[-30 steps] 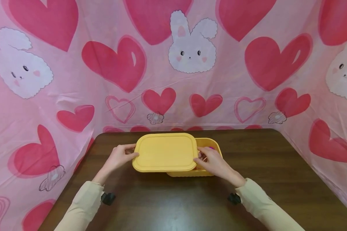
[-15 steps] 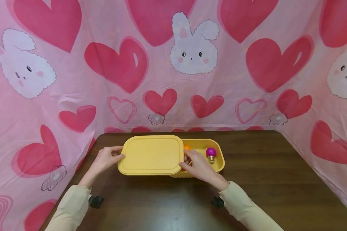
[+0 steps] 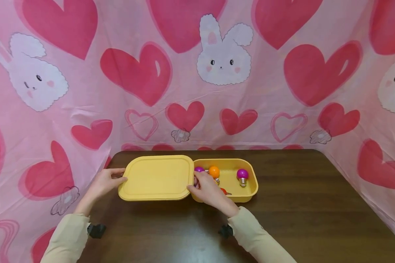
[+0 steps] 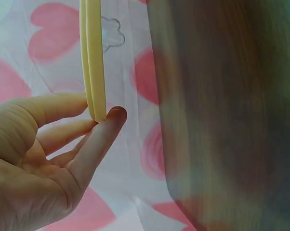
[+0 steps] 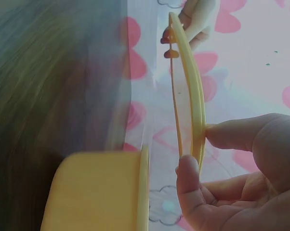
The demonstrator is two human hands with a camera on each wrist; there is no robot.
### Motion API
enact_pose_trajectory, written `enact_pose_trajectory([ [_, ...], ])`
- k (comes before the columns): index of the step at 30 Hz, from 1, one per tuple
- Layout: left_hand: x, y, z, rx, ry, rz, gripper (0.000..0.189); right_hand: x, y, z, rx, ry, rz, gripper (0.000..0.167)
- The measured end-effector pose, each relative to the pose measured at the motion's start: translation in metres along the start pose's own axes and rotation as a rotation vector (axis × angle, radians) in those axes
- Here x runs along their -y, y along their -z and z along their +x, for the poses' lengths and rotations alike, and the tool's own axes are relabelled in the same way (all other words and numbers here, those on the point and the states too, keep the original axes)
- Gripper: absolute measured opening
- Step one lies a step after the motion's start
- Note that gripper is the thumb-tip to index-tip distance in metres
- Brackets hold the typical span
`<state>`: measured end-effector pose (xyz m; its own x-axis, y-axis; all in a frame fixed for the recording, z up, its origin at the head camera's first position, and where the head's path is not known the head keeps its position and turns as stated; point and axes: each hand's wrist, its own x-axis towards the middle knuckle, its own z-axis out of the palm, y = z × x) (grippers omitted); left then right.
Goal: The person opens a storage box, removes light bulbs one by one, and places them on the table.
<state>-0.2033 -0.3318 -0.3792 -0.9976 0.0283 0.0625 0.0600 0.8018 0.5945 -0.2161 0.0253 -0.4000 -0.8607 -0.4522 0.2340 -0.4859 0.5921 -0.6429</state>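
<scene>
A yellow lid (image 3: 156, 178) is held level between my two hands, left of a yellow box (image 3: 230, 199). My left hand (image 3: 102, 184) pinches the lid's left end; in the left wrist view the thumb and fingers meet the lid's rim (image 4: 98, 62) from both faces. My right hand (image 3: 212, 191) pinches the opposite end, beside the box's left part. In the right wrist view the lid (image 5: 198, 110) stands apart from the box wall (image 5: 101, 187). Inside the box lie a purple bulb (image 3: 242, 174), an orange bulb (image 3: 214, 171), a red bulb (image 3: 223, 191) and another purple bulb (image 3: 199, 169), partly hidden.
The box stands on a dark wooden table (image 3: 303, 204), near its back edge. Behind and beside the table hangs a pink cloth (image 3: 263, 84) with hearts and rabbits.
Both hands have carried the lid leftward, from partly over the box to beside it. More of the box's inside and its bulbs now show.
</scene>
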Motion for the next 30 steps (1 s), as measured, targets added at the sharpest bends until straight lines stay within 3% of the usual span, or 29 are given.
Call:
enact_pose_trajectory([
  [10,0.020,0.009,-0.003,0.032,0.052,-0.070,0.050,0.024,-0.022,0.009,0.021,-0.053,-0.113,0.054],
  [17,0.029,0.014,-0.004,-0.001,0.084,-0.014,0.045,0.035,-0.039,0.018,0.042,-0.083,-0.127,0.055],
  [22,0.037,0.013,-0.004,0.022,0.121,-0.044,0.045,0.041,-0.052,0.023,0.073,-0.150,-0.169,0.061],
  [30,0.050,0.014,-0.005,0.073,0.180,-0.087,0.046,0.042,-0.068,0.025,0.104,-0.122,-0.196,0.049],
])
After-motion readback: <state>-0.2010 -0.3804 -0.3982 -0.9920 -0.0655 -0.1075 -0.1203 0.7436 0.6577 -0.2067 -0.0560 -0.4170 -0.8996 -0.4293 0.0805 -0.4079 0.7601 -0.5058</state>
